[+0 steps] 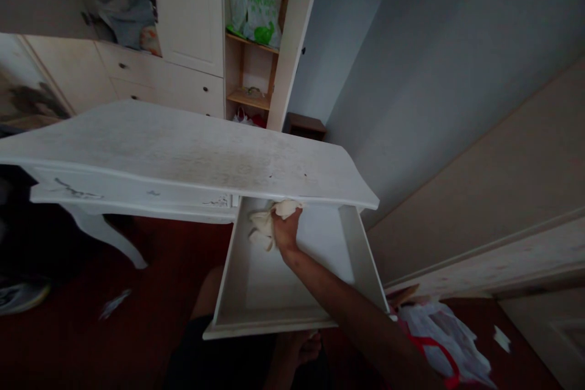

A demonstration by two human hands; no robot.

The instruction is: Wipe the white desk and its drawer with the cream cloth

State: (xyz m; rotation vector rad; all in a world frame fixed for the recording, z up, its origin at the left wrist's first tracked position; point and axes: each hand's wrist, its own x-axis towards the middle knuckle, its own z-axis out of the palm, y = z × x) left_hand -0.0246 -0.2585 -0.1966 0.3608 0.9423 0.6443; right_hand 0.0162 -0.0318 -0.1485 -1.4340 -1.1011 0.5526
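My right hand [286, 230] reaches into the pulled-out white drawer [299, 322] and grips a crumpled cream cloth [262, 223]. The cloth lies near the drawer's back left, partly under the edge of the white desk [219, 146]. Below the drawer front, in shadow, is my left hand [302, 348] with its fingers curled in. Whether anything is inside those fingers is hidden. Apart from the cloth and my arm, the drawer shows only its pale bottom and walls. Grey smudges mark the desktop.
Behind the desk stands a white wardrobe [192, 24] with plastic bags [262, 9] on a shelf. A wall closes off the right side. On the dark red floor lie a white plastic bag [441, 332], a scrap of paper [501, 339] and a shoe [22, 297].
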